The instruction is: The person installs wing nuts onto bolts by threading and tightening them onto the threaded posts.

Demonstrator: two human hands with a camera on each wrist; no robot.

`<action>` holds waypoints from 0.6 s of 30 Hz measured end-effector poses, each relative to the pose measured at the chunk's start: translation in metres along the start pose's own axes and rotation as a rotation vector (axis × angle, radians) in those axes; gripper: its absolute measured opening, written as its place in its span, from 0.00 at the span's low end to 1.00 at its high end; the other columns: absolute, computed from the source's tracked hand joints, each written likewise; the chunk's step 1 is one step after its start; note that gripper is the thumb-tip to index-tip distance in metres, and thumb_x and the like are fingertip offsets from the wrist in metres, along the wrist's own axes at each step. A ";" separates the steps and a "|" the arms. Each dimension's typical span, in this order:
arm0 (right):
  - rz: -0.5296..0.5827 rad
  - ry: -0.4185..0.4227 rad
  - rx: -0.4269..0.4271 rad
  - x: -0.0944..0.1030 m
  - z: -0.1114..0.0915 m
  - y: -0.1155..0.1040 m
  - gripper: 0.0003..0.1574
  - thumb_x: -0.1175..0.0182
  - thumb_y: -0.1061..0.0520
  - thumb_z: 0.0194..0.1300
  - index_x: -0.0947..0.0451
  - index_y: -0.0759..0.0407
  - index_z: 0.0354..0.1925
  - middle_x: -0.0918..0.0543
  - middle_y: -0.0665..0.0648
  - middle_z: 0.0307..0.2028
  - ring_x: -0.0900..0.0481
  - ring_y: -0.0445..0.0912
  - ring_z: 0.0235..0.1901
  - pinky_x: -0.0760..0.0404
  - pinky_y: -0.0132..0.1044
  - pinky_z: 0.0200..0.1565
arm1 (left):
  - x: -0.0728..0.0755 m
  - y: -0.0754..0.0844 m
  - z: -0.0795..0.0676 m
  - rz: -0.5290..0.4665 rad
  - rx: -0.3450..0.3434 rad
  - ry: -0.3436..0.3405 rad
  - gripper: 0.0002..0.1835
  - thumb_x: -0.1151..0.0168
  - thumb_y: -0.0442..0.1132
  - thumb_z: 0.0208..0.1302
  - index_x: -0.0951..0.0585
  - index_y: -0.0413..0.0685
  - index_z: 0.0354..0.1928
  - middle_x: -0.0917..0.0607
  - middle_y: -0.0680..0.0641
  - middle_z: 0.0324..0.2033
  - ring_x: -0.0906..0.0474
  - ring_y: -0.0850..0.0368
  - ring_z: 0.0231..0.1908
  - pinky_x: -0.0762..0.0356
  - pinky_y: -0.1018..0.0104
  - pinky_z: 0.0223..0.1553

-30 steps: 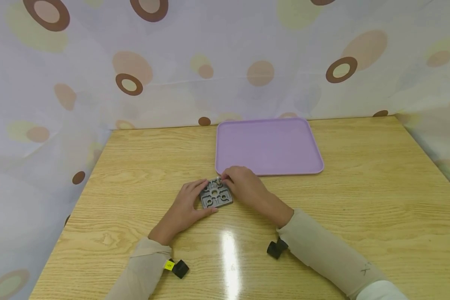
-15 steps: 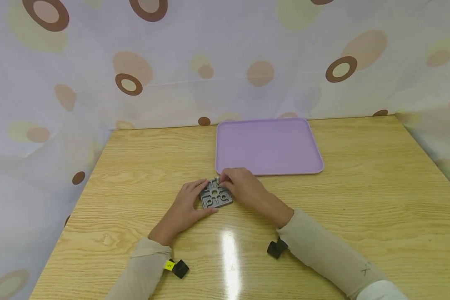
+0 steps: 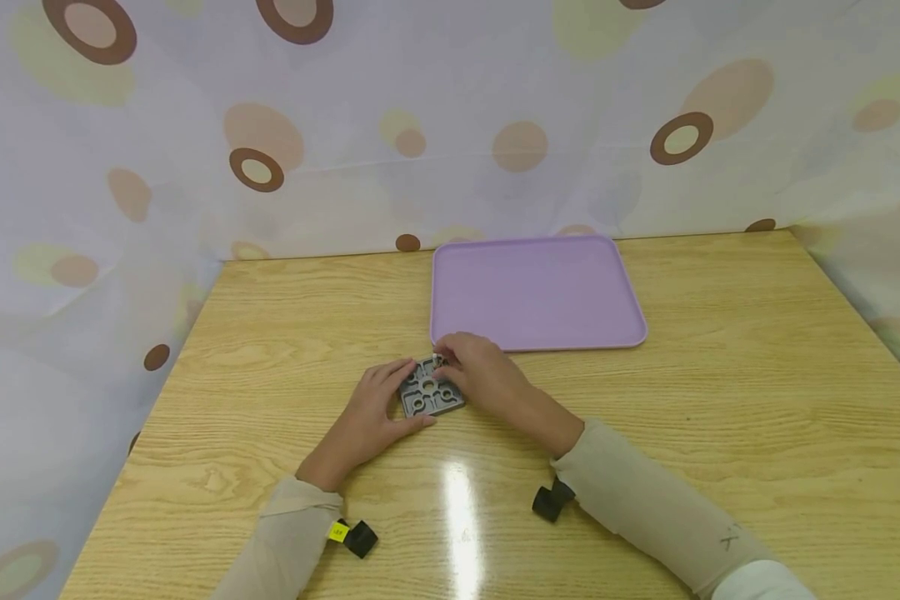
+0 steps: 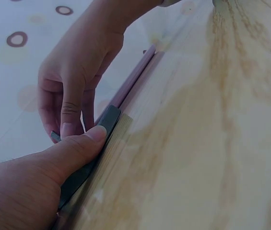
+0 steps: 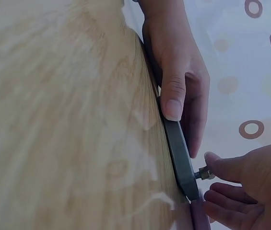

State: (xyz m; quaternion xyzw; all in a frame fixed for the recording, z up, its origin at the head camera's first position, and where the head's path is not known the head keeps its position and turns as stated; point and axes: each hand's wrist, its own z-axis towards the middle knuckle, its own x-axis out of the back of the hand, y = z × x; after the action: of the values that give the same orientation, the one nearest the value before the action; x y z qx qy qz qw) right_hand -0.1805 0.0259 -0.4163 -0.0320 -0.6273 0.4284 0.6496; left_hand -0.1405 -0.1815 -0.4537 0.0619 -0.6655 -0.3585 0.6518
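Observation:
A square grey metal plate (image 3: 428,388) with round holes lies on the table, ribbed side up. My left hand (image 3: 372,417) holds it by two opposite edges, the thumb along the near edge and fingertips at the far left corner. From the plate's far right corner stands a small threaded bolt (image 5: 197,176) carrying a nut (image 5: 205,172). My right hand (image 3: 484,372) pinches the nut between thumb and curled fingers. The right fingers partly cover both pieces in the head view. Seen from the left wrist, the plate (image 4: 107,123) is edge-on under my left thumb.
A shallow purple tray (image 3: 537,293) lies just behind the plate, its near rim close to my right fingers. The wooden table (image 3: 720,392) meets a patterned cloth (image 3: 465,108) at the back and sides. Both wrists wear small black devices (image 3: 361,539).
My right fingers and thumb have shifted slightly around the nut, with the thumb now farther left over the plate. The left hand and the plate have stayed in place.

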 end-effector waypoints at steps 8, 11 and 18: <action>0.000 0.000 0.001 -0.001 -0.001 0.000 0.18 0.36 0.54 0.59 0.22 0.61 0.46 0.20 0.53 0.37 0.27 0.42 0.34 0.26 0.35 0.40 | 0.000 0.001 -0.001 0.000 -0.004 0.003 0.45 0.38 0.64 0.53 0.38 0.48 0.69 0.38 0.50 0.66 0.44 0.54 0.62 0.41 0.53 0.61; -0.004 0.000 0.015 -0.001 0.000 0.000 0.18 0.36 0.54 0.59 0.22 0.61 0.46 0.20 0.53 0.39 0.25 0.42 0.38 0.26 0.35 0.44 | 0.000 0.000 -0.001 0.002 -0.011 0.007 0.45 0.38 0.64 0.53 0.38 0.48 0.69 0.37 0.50 0.66 0.43 0.54 0.62 0.41 0.53 0.61; 0.001 -0.003 0.038 -0.002 0.000 0.002 0.17 0.37 0.53 0.60 0.22 0.60 0.45 0.20 0.52 0.41 0.24 0.44 0.41 0.26 0.37 0.46 | 0.000 -0.001 -0.001 -0.001 -0.011 0.006 0.45 0.38 0.63 0.53 0.38 0.48 0.69 0.37 0.50 0.66 0.43 0.54 0.62 0.41 0.53 0.61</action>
State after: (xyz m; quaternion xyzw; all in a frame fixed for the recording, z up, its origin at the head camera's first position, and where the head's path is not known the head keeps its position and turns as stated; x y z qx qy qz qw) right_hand -0.1812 0.0255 -0.4187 -0.0194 -0.6201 0.4404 0.6490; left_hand -0.1401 -0.1824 -0.4537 0.0596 -0.6615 -0.3622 0.6540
